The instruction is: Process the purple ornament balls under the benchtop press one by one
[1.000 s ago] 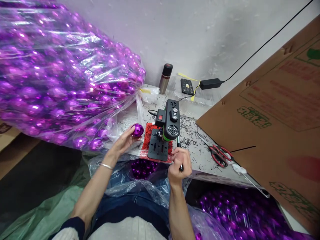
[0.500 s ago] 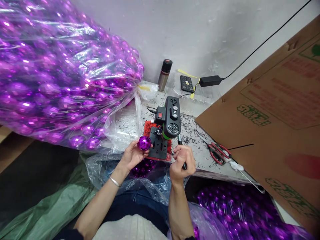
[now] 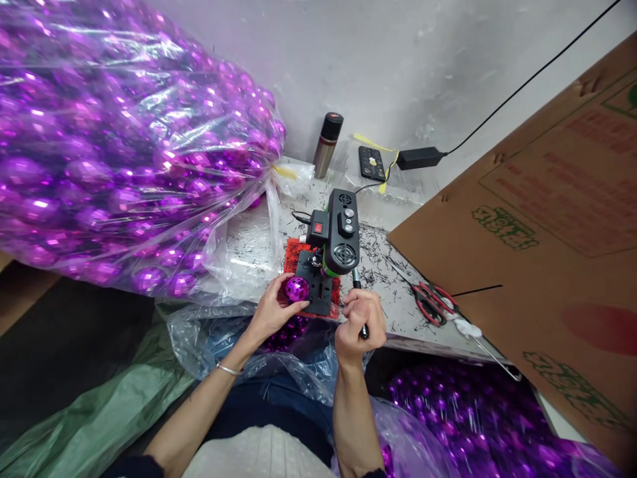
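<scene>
A shiny purple faceted ball (image 3: 297,289) is between the thumb and fingers of my left hand (image 3: 273,311), over the black base plate (image 3: 318,285) of a small press-like machine (image 3: 343,232). My right hand (image 3: 361,322) is closed around the machine's black-gripped lever (image 3: 365,331), to the right of the plate. Red matting (image 3: 293,250) shows under the base. The machine's upper body hides part of the plate.
A clear bag of purple balls (image 3: 124,153) fills the left. Behind stand a flask (image 3: 328,143), a phone (image 3: 371,163) and a power adapter (image 3: 422,158). Scissors (image 3: 432,302) lie by a cardboard box (image 3: 547,232) at right. More purple balls (image 3: 462,411) are below the table.
My left hand has moved right with the purple ball, bringing it further over the base plate, and its fingers have spread around it. My right hand stays on the lever.
</scene>
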The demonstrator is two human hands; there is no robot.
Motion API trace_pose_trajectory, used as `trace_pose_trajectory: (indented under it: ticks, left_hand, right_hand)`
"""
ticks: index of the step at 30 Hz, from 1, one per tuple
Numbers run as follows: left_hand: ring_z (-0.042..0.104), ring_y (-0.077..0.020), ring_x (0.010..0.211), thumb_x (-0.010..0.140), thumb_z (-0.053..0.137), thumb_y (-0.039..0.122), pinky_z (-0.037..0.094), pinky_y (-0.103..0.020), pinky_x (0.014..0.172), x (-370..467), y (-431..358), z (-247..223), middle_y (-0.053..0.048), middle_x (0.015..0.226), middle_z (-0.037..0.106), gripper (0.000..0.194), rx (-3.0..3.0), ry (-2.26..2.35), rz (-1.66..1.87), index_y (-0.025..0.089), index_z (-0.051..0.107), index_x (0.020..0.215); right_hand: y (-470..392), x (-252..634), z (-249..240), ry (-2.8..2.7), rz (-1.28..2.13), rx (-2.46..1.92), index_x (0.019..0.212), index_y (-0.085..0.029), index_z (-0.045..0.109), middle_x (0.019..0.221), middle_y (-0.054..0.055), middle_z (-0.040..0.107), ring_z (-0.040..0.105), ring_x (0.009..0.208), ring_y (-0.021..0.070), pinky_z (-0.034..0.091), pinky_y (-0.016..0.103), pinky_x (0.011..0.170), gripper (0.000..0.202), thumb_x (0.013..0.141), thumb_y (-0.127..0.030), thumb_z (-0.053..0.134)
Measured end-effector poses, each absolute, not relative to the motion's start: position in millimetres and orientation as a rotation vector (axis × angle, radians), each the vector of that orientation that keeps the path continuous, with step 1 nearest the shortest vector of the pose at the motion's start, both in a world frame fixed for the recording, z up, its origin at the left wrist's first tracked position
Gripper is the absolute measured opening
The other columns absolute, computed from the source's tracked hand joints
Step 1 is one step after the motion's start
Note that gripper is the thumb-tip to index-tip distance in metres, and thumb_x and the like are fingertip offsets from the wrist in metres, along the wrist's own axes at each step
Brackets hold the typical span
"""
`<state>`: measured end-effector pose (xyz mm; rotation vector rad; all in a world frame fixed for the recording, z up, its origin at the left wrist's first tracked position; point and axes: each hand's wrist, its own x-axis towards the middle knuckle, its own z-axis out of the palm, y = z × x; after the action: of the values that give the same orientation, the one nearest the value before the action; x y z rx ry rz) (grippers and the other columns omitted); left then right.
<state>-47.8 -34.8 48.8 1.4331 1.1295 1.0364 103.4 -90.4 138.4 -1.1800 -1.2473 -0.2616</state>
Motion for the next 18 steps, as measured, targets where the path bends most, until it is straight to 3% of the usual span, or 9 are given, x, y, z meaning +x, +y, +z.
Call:
trace_pose_trajectory:
  ticks: [4,8,12,15,18]
  left_hand:
    - [0.072,-0.0286,0.118,0.077,0.086,0.050,0.058,-0.043,0.105,-50.2,-35.8,52.6,-0.014,0.135,0.069,0.070,1.357,1.061,0.997,0.020,0.063,0.136]
    - [0.072,-0.0285,0.116,0.071,0.091,0.047,0.059,-0.042,0.104,-58.3,-45.2,64.2,-0.012,0.136,0.070,0.074,1.296,0.963,0.859,0.022,0.066,0.136]
    - [0.072,-0.0291,0.117,0.068,0.094,0.051,0.056,-0.040,0.107,-68.6,-64.5,69.0,-0.011,0.129,0.075,0.079,1.036,0.856,0.758,0.021,0.067,0.136]
    - [0.071,-0.0309,0.121,0.072,0.090,0.061,0.054,-0.040,0.109,-71.5,-80.3,64.7,-0.014,0.127,0.076,0.076,0.849,0.850,0.752,0.018,0.071,0.131]
    - [0.071,-0.0308,0.123,0.072,0.089,0.063,0.052,-0.040,0.112,-70.8,-92.6,58.6,-0.014,0.127,0.077,0.077,0.780,0.861,0.754,0.017,0.072,0.132]
  right_hand:
    - [-90.9,103.5,137.9,-1.246,-0.258,-1.179,0.071,-0.022,0.054,0.064,-0.004,0.054,0.062,0.066,0.0134,0.046,0.029,0.062,0.033,0.102,-0.013,0.048]
    - [-91.4,103.5,136.4,-1.250,-0.258,-1.189,0.075,-0.022,0.056,0.067,-0.003,0.057,0.065,0.071,0.0139,0.051,0.029,0.065,0.030,0.102,-0.013,0.048]
    - [-92.4,103.5,131.6,-1.227,-0.274,-1.205,0.105,-0.021,0.066,0.103,0.008,0.071,0.072,0.090,0.0188,0.060,0.031,0.067,0.010,0.100,-0.024,0.057]
    - [-98.3,105.4,122.0,-1.180,-0.265,-1.209,0.133,-0.022,0.059,0.127,0.014,0.067,0.068,0.077,0.0142,0.061,0.030,0.061,0.034,0.100,-0.028,0.059]
    - [-112.8,107.5,107.8,-1.153,-0.257,-1.230,0.143,-0.024,0.055,0.133,0.015,0.063,0.066,0.073,0.0117,0.063,0.031,0.062,0.044,0.099,-0.025,0.060]
